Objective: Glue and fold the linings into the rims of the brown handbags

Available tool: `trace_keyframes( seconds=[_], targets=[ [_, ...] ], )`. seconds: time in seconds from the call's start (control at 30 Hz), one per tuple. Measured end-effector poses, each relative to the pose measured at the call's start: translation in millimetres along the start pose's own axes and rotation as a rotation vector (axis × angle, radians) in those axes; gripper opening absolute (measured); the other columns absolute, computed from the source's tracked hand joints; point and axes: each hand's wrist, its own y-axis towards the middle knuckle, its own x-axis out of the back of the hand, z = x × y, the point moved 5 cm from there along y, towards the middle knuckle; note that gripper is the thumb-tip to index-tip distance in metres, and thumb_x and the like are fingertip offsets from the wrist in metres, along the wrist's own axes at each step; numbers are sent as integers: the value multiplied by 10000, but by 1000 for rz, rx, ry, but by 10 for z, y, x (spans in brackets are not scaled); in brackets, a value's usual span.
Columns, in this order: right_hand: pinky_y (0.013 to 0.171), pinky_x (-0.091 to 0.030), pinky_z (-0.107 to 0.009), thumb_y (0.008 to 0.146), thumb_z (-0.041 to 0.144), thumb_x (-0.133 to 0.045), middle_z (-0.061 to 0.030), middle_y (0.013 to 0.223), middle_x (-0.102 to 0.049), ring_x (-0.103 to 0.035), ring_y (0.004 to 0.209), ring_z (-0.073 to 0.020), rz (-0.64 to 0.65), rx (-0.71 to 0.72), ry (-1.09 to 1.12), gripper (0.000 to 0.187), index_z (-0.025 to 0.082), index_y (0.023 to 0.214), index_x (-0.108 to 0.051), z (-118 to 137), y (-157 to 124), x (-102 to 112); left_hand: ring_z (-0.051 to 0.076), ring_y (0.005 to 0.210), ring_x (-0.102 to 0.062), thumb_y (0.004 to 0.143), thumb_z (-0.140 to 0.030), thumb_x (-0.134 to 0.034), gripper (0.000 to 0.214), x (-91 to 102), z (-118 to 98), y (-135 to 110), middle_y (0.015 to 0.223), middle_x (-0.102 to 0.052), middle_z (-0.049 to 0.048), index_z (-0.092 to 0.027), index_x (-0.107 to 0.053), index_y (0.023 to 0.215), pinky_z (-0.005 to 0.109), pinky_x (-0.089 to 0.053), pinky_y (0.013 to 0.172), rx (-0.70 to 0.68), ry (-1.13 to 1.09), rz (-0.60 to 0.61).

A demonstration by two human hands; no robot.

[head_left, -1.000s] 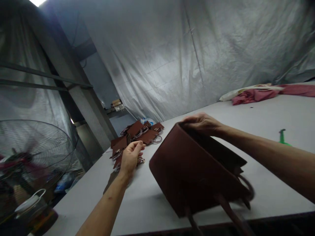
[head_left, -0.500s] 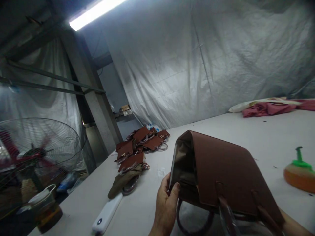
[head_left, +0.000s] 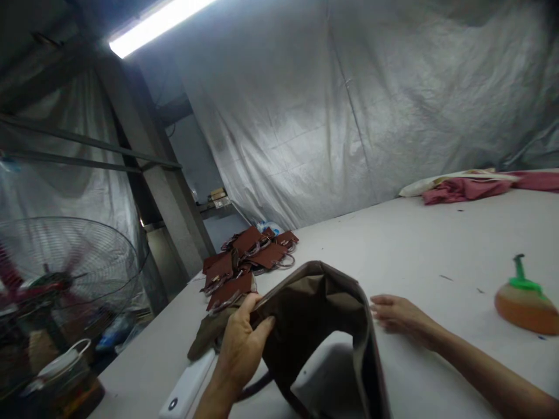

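Note:
My left hand [head_left: 241,349] grips the edge of a brown bag [head_left: 318,326], which is turned so its open mouth and dull olive lining face me. A dark handle loop hangs below it. My right hand [head_left: 399,314] rests on the white table [head_left: 437,250] just right of the bag, fingers stretched out, close to the bag's side.
A pile of brown leather pieces with rings [head_left: 248,262] lies at the table's far left. A white power bank [head_left: 186,390] and an olive cloth [head_left: 207,337] lie near my left hand. An orange tool with green handle [head_left: 524,299] sits right. Pink cloth [head_left: 467,187] lies far back. A fan [head_left: 61,285] spins left.
The bag has been turned from its brown outside to its open inside facing me. My left hand shifted to its upper edge; my right hand came off the bag onto the table.

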Motion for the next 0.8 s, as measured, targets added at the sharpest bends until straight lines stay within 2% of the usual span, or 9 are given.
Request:
trace_keyframes(
  seconds=[0.1, 0.2, 0.3, 0.37, 0.43, 0.5, 0.6, 0.7, 0.8],
  targets=[
    [662, -545, -327, 686, 350, -659, -140, 941, -672, -654, 817, -231, -118, -14, 37, 313, 156, 928, -616, 187, 66, 199, 166, 771, -586, 801, -243, -548, 150, -41, 144, 0, 791, -646, -25, -203, -598, 937, 240, -422, 705, 17, 26, 44],
    [717, -530, -328, 745, 405, -638, -118, 1016, -676, -629, 912, -236, -212, 202, 49, 331, 168, 976, -623, 798, -17, 251, 167, 775, -586, 802, -266, -557, 178, -97, 264, 4, 803, -649, -25, -208, -596, 966, 242, -420, 723, 31, 54, -10],
    [753, -495, -321, 797, 437, -616, -63, 994, -692, -618, 860, -199, -150, 457, 9, 315, 198, 1000, -645, 1547, -329, 78, 167, 736, -581, 792, -315, -587, 174, -134, 287, 10, 761, -645, -24, -203, -601, 925, 237, -415, 689, 29, 72, -9],
    [775, -465, -319, 823, 441, -599, -44, 932, -697, -611, 845, -192, -36, 613, -115, 288, 203, 969, -669, 1972, -593, -129, 168, 722, -580, 801, -366, -586, 198, -124, 271, 7, 753, -650, -19, -200, -603, 907, 237, -415, 674, 24, 68, -40],
    [762, -451, -303, 856, 385, -560, -40, 894, -691, -606, 835, -185, 146, 748, -236, 234, 192, 902, -684, 2261, -818, -373, 171, 722, -586, 813, -402, -573, 226, -111, 253, -5, 767, -663, -11, -200, -605, 909, 238, -419, 670, 27, 56, -72],
    [737, -438, -280, 852, 289, -547, -35, 849, -679, -597, 797, -170, 254, 840, -400, 171, 188, 846, -685, 2407, -942, -575, 174, 729, -592, 820, -414, -567, 239, -113, 239, -22, 784, -671, -6, -202, -603, 924, 241, -427, 671, 42, 50, -80],
    [693, -406, -263, 795, 195, -559, -44, 805, -666, -589, 774, -170, 307, 877, -756, 136, 198, 821, -693, 2441, -924, -798, 178, 748, -600, 820, -409, -569, 238, -129, 214, -50, 805, -673, -1, -204, -594, 938, 247, -439, 685, 56, 46, -63],
    [620, -366, -266, 765, 168, -544, -69, 777, -669, -592, 753, -193, 319, 868, -1076, 173, 206, 808, -706, 2421, -820, -925, 180, 769, -605, 823, -398, -564, 226, -141, 196, -76, 818, -670, -2, -209, -590, 945, 255, -445, 706, 50, 55, -54],
    [585, -335, -272, 712, 126, -551, -87, 746, -676, -588, 804, -229, 336, 892, -1279, 180, 194, 764, -709, 2427, -776, -990, 178, 771, -606, 834, -389, -552, 208, -158, 206, -98, 808, -664, -9, -217, -584, 947, 261, -443, 715, 40, 82, -58]
  ],
)
